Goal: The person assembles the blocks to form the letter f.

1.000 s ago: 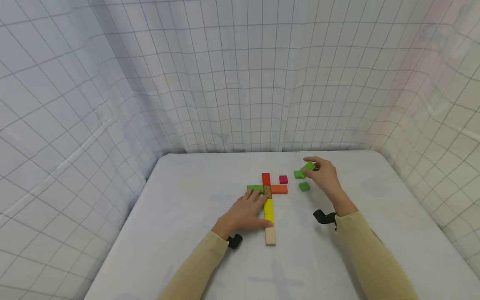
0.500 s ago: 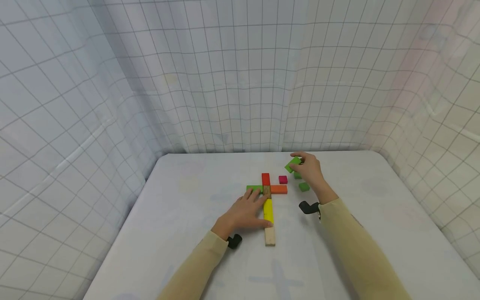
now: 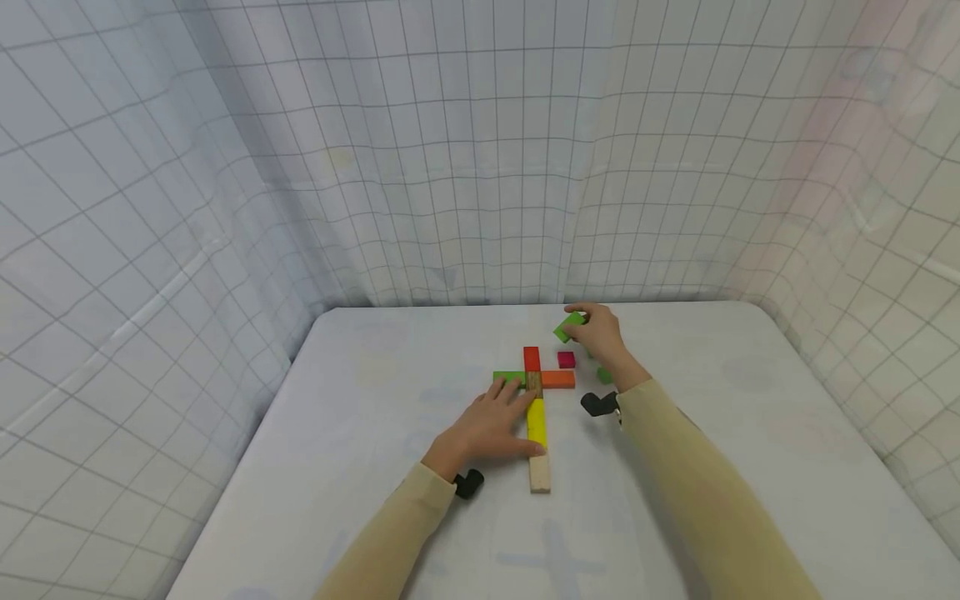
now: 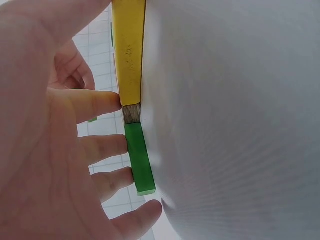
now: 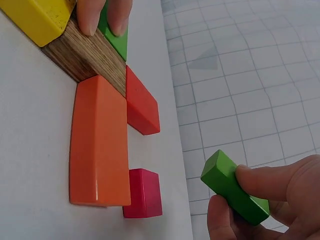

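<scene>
My right hand (image 3: 600, 335) pinches a green block (image 3: 570, 326) between thumb and fingers, raised above the far part of the table, tilted. Flat blocks form a cross: a red block (image 3: 531, 358), a brown wooden block (image 3: 533, 383), a yellow block (image 3: 537, 421) and a pale wooden block (image 3: 539, 473) in line, with an orange block (image 3: 558, 379) to the right and a second green block (image 4: 140, 155) to the left. My left hand (image 3: 491, 425) lies spread over the cross, fingertips touching the second green and brown blocks, thumb near the yellow block's lower end.
A magenta block (image 3: 566, 359) lies apart, just beyond the orange one. Another green block (image 3: 604, 375) sits under my right wrist, with a further green one mostly hidden. A gridded white curtain (image 3: 465, 167) stands behind the white table (image 3: 360, 400).
My right hand has moved left with the pinched green block, from over the loose green blocks to beyond the magenta block. The left hand has stayed in place.
</scene>
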Demonstrator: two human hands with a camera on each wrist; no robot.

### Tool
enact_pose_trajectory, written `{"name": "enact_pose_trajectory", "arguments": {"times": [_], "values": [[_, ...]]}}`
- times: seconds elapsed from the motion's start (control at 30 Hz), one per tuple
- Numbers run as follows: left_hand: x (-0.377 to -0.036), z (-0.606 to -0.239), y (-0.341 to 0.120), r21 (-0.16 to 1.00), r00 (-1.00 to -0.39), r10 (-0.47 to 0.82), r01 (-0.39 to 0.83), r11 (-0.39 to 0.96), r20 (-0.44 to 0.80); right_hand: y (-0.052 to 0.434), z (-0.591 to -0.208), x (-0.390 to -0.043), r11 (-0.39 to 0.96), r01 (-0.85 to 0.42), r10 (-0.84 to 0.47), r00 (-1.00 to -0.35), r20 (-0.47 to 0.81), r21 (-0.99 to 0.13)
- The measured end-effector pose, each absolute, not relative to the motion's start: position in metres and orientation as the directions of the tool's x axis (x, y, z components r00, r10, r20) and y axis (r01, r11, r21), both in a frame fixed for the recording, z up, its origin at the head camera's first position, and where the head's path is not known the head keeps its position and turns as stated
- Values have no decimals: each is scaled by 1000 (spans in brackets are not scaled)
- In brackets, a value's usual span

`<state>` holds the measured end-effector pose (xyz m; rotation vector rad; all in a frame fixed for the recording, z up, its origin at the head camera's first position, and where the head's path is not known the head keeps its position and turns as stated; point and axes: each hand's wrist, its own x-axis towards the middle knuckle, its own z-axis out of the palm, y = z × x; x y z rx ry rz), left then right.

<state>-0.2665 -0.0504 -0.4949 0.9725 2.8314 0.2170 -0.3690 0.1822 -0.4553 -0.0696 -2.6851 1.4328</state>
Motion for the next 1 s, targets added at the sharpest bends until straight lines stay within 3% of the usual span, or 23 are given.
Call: {"name": "enact_pose_trajectory", "arguments": {"times": [0.57, 1.0], "values": [[-266, -493, -51, 193, -779, 620, 597, 779, -93, 164, -475, -394, 494, 90, 54, -996, -73, -865], [-271, -502, -52, 188, -771, 633, 614, 767, -65, 156, -485, -403, 639, 45, 51, -999, -16, -768]]}}
